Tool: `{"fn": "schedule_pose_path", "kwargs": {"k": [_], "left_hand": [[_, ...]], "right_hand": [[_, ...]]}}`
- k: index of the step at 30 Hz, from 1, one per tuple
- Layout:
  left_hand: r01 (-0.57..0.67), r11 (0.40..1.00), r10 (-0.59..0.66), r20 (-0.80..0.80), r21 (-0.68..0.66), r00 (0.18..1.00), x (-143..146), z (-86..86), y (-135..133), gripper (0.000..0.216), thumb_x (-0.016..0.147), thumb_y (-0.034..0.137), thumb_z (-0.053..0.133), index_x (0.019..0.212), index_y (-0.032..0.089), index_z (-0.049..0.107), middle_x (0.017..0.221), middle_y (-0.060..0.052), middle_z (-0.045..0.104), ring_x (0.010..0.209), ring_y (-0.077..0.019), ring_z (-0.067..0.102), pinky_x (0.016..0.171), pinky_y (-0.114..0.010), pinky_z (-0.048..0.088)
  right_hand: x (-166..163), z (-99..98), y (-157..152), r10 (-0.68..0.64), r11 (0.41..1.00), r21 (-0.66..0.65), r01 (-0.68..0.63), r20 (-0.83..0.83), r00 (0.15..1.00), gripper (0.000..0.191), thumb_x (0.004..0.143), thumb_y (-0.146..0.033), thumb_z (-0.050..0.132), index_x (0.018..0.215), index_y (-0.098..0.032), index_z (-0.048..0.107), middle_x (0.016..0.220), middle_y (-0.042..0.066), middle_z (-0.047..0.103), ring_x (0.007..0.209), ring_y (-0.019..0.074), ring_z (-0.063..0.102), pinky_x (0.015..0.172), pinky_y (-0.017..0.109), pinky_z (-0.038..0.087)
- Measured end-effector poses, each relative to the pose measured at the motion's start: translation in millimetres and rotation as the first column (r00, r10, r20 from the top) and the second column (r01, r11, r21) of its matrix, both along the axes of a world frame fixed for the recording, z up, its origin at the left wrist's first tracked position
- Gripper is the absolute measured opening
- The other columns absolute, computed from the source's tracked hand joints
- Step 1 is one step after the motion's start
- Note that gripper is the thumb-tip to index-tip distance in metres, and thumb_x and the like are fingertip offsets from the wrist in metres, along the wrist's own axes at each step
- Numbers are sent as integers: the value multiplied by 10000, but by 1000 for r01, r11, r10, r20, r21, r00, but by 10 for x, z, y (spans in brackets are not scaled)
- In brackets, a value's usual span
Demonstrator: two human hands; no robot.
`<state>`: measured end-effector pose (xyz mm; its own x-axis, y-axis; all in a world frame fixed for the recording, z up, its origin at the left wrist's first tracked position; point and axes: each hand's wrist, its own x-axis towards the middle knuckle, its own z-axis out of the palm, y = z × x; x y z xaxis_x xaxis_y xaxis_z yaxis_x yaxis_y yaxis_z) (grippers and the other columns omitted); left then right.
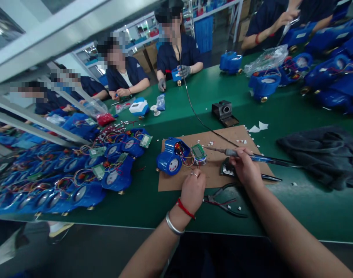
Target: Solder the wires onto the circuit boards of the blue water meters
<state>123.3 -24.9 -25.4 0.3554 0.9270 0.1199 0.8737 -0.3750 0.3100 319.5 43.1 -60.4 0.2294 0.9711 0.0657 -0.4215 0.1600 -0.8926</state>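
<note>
My right hand (247, 168) is closed around the handle of a soldering iron (230, 152), whose tip points left towards a small green circuit board (197, 151). The board rests on what looks like a solder spool (201, 161). Just below it, my left hand (193, 187) is closed, fingertips by thin wires; what they pinch is too small to make out. Coloured wires run from the board to an open blue water meter (168, 164) on a brown cardboard sheet (173, 183). Pliers (222, 199) lie between my forearms, and a black holder (227, 168) sits partly behind my right hand.
Rows of blue meters (117, 177) fill the left side; more meters (264, 83) stand at the back right. A black iron stand (222, 112) is beyond the cardboard, a dark cloth (323, 154) at right. Several co-workers sit across the green table (193, 104).
</note>
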Motion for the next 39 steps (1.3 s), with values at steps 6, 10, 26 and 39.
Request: {"fn": "schedule_pose_path", "kwargs": {"k": [6,10,26,39], "left_hand": [[-70,997,75,457,-28,886,-80,115,-193,90,915,124,474,886,192,524,1120,-91,637,973,-191,623,831,-341,507],[-82,997,68,576,-1,815,-90,175,-327,96,929,175,480,853,196,535,1172,-106,649,972,-185,650,811,-325,521],[-85,944,291,685,-318,668,-35,316,-246,243,905,386,519,831,172,608,586,37,517,473,-98,464,476,-224,360],[-163,980,201,575,-118,793,41,370,-209,169,848,94,487,976,204,493,706,26,544,675,-151,545,614,-247,394]], "right_hand": [[13,-6,0,15,1000,-2,-15,-27,1000,164,821,-354,606,775,-201,566,631,-29,522,521,101,450,467,222,351],[40,-36,-11,29,999,-14,-29,0,1000,172,840,-376,596,816,-207,580,621,-24,537,519,115,471,467,229,358],[-86,281,-272,181,969,93,-229,364,914,338,913,-458,532,1157,-234,601,666,-8,628,563,153,556,534,271,447],[-549,490,-427,72,843,340,-417,697,713,168,904,-256,533,1072,-251,521,987,48,570,903,210,588,818,348,488]]}}
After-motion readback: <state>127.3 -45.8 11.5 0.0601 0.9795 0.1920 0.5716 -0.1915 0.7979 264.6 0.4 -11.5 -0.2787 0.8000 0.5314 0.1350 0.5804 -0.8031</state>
